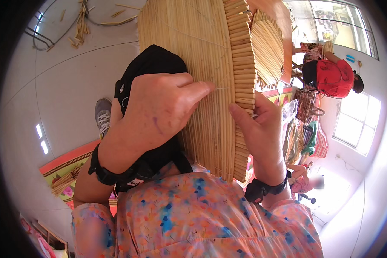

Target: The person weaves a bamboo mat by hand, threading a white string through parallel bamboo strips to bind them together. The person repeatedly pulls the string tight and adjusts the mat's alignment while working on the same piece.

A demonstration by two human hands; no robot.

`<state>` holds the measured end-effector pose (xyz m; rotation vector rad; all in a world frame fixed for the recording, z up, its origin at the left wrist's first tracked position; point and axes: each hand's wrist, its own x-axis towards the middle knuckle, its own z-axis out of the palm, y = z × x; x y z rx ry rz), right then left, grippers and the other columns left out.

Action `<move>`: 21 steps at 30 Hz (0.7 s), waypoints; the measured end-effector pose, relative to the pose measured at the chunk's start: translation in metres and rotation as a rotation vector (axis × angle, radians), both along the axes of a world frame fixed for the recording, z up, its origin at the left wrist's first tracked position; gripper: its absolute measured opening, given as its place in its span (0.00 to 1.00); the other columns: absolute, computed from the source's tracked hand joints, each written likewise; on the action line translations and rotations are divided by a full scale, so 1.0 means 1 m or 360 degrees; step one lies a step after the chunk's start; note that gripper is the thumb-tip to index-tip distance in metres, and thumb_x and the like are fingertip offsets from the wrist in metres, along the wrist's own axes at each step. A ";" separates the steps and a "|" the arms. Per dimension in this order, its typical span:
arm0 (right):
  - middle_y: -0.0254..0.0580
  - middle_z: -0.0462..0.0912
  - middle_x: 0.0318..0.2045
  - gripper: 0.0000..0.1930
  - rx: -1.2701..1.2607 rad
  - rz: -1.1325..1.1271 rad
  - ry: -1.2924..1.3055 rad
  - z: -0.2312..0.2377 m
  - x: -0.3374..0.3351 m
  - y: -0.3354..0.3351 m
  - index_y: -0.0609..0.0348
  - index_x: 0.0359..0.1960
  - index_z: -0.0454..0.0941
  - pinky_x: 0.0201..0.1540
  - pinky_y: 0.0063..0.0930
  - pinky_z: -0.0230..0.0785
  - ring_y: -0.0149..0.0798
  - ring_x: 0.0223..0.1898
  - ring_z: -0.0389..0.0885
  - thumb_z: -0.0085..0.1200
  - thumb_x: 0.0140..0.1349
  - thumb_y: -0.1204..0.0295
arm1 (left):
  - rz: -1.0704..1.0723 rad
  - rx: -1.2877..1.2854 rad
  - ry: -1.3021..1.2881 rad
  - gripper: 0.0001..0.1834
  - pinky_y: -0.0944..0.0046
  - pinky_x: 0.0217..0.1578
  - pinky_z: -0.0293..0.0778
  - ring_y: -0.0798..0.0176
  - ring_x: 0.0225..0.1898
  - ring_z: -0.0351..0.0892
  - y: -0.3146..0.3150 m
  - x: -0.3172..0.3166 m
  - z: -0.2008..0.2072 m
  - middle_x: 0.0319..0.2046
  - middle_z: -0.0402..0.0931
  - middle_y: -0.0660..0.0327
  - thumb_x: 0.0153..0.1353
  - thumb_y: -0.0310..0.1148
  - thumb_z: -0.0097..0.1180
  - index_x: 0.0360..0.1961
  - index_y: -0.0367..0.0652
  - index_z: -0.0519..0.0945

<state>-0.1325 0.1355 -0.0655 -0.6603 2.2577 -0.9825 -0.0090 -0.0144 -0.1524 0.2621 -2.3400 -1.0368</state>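
A long panel of pale yellow reed stalks (193, 38) lies across my lap and stretches away from me. Along its right side runs a border of short stalk ends (241, 51). My left hand (163, 103) is above the panel, thumb and forefinger pinched on a thin pale thread (221, 88) that runs right toward the border. My right hand (262, 129) grips the border, thumb on top and fingers curled round the outer edge, partly hidden. Another light cord (185, 32) crosses the panel's face further off.
More bundled stalks (266, 47) lie beyond the border at right. Loose sticks (82, 26) and wire hoops (109, 22) are on the tiled floor at far left. A patterned mat (69, 180) bears stalks. A person in red (333, 77) works at right, near a wicker basket (305, 103).
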 end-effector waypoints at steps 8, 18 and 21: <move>0.37 0.88 0.35 0.10 0.0006 -0.0007 0.0011 0.002 -0.002 0.003 0.67 0.45 0.82 0.41 0.22 0.75 0.22 0.36 0.81 0.59 0.62 0.79 | -0.0003 -0.0043 0.0027 0.13 0.58 0.22 0.73 0.56 0.24 0.80 0.003 -0.002 0.001 0.22 0.75 0.62 0.52 0.29 0.60 0.40 0.48 0.85; 0.38 0.87 0.33 0.10 0.0042 -0.0024 0.0005 0.008 0.001 0.003 0.66 0.44 0.82 0.39 0.23 0.75 0.24 0.34 0.82 0.58 0.62 0.78 | -0.0041 -0.0190 -0.0126 0.13 0.58 0.21 0.70 0.55 0.22 0.75 0.007 -0.001 0.033 0.20 0.70 0.60 0.50 0.24 0.63 0.40 0.42 0.85; 0.39 0.86 0.29 0.11 0.0042 0.0050 0.0048 0.003 0.000 0.003 0.63 0.45 0.82 0.35 0.25 0.74 0.25 0.30 0.81 0.59 0.61 0.76 | -0.0027 -0.0147 -0.0108 0.11 0.57 0.21 0.71 0.54 0.22 0.77 0.006 -0.003 0.027 0.20 0.72 0.59 0.51 0.25 0.61 0.38 0.43 0.83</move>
